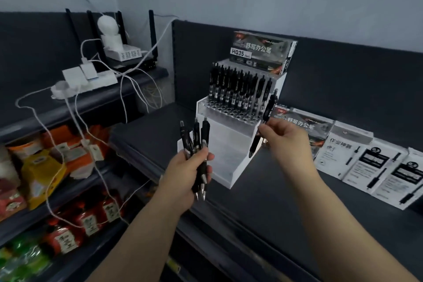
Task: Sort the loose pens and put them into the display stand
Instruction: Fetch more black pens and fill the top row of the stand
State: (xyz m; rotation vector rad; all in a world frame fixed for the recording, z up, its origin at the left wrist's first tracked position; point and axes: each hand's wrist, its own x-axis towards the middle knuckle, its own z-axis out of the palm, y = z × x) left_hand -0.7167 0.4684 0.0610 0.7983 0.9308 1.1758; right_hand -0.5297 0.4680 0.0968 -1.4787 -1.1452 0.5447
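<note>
At ten o'clock in the view a power strip (91, 82) and a router (123, 52) sit on a side ledge. Their white cables (75, 121) hang over the snack packets (45, 167) at eight o'clock, and none of this belongs to the job. Next comes the left hand (183, 174), at seven o'clock of the stand (224, 135). Its fingers are curled round a bundle (196, 142) of black pens held upright, clicker ends at twelve o'clock and tips poking out below the palm. Held so, the bundle likely serves as a magazine from which the other hand can draw one at a time, each already turned the way it goes in. The stand rests on the dark shelf (297, 190). Its upper tiers are packed with racked pens (235, 87), while the row of holes (229, 113) in front of them looks empty, so a good part seems done. At four o'clock of the stand the right hand (283, 137) pinches one pen (267, 110) near its middle between thumb and fingertips. It slants from one o'clock down to seven, just beside the stand's right end, probably ready to be dropped point-down into a free hole. Flat boxes (366, 162) lie at three o'clock along the shelf.
</note>
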